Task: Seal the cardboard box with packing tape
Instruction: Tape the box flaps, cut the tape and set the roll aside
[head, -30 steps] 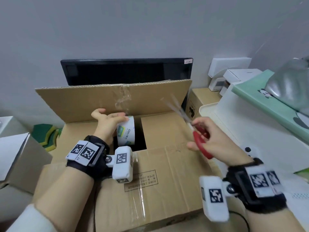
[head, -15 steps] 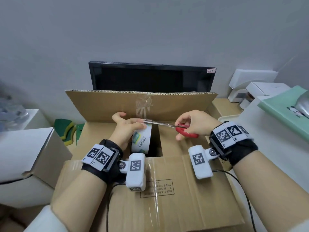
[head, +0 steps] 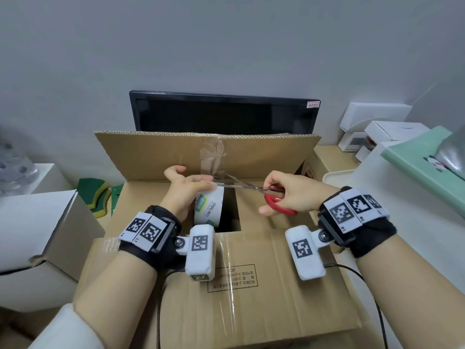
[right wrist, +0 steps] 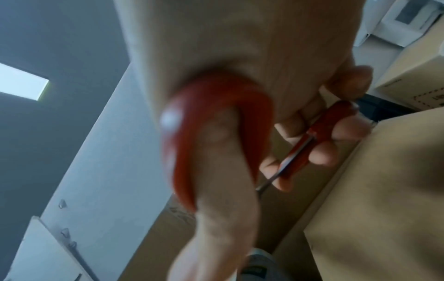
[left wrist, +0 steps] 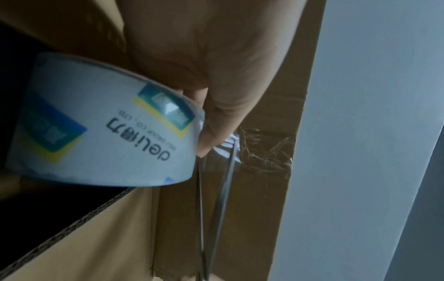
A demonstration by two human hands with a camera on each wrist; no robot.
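Left hand [head: 185, 191] is gripping the tape roll [head: 208, 209] mid-frame over the open cardboard box [head: 251, 298], right hand [head: 297, 195] clenched around red scissors [head: 276, 206], blades spread at the stretched tape.

**Wearables on both arms**

Left hand [head: 185, 191] and right hand [head: 297, 192]: each wrist has a black fabric band [head: 372, 235] with a white strap carrying two black-and-white square fiducial tags. White rounded camera pod [head: 200, 250] clipped to each band on a small screw joint, tagged too. Black cables trail from both pods. Cream sleeve cuff [head: 68, 328] on left forearm.
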